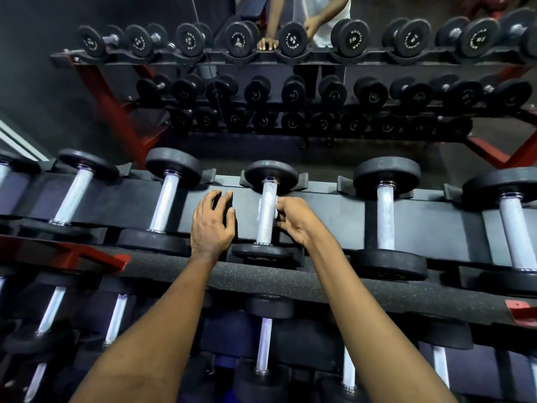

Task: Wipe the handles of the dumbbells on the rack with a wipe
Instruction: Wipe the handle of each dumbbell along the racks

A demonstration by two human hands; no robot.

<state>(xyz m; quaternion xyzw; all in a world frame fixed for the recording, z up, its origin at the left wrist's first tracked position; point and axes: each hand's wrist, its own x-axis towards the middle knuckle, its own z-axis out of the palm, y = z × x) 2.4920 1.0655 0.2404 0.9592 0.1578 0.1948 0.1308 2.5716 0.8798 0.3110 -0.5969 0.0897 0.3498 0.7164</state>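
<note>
While the left hand (213,221) rests flat on the black top shelf of the near rack (325,216), its fingers spread and released with nothing in them, the right hand (293,218) pinches a small white wipe (276,205) against a dumbbell handle (268,213). The thumb and fingertips are closed on the wipe, which wraps the far half of the knurled silver handle, a sliver of it showing at the handle's left edge. That dumbbell lies in its cradle at the centre of the shelf, its black heads at the near and far ends. More dumbbells sit to the left (167,199) and right (386,216) on the same shelf, and others on the tier below. Across the aisle, a second red-framed rack (122,117) holds three rows of black dumbbells, and another person's hand (267,43) rests on its top rail.
</note>
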